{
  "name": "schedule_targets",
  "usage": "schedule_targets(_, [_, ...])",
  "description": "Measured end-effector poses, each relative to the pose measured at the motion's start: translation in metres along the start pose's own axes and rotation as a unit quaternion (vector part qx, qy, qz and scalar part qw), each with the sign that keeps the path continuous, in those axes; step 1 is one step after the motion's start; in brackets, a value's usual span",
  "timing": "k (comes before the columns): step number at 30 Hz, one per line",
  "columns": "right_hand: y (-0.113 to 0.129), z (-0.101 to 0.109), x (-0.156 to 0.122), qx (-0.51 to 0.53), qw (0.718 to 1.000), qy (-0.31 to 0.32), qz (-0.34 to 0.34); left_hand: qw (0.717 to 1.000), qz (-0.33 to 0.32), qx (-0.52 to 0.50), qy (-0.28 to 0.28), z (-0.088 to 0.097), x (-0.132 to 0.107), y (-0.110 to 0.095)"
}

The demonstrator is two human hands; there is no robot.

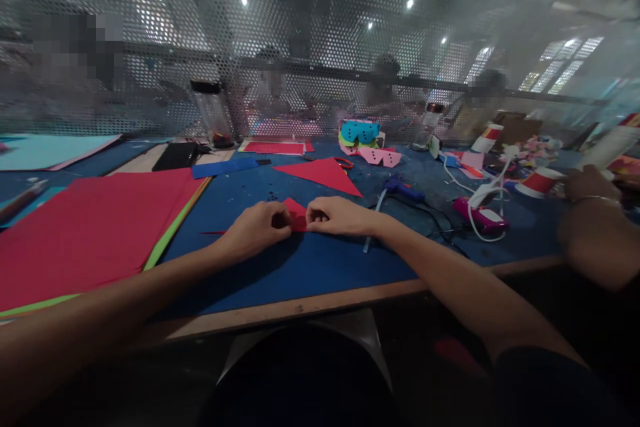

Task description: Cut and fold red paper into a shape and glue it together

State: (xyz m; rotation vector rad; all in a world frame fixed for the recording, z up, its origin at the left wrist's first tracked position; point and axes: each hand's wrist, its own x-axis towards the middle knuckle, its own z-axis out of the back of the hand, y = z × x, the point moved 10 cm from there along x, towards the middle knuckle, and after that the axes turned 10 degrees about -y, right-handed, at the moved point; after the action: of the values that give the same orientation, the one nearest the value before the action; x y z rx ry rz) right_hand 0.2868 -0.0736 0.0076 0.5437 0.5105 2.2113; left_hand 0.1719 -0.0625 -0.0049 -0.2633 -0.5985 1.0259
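Small red folded-looking paper piece (299, 215): between the two hands, at the near middle of the blue-topped table (300, 273), its ends partly hidden by fingers.
Left hand (257, 230): thumb and fingertips pinched together on the paper's left side; a thin red sliver (213, 233) shows beside the wrist.
Right hand (343, 216): fingers curled, tips closed on the paper's right side.
Large red paper triangle (325, 175): flat on the table just beyond the hands — red scissor handles (345, 163) show at its far edge.
Blue glue gun (407, 191): lying beyond the right forearm, near a narrow translucent strip (375, 220).
Stack of coloured paper sheets (100, 227): left of the left hand, red on top, lime green showing at the edge.
Blue and pink paper masks (361, 131): farther back, by the perforated metal screen (310, 33).
Co-worker's hand (593, 190): far right — near a red-and-white paper cup (540, 182).
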Motion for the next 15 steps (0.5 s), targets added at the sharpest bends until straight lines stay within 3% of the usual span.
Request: schedule_targets(15, [-0.001,-0.001,0.000,0.002,1.000,0.004,-0.001,1.000,0.018,-0.007,0.010,0.006,-0.005,0.021])
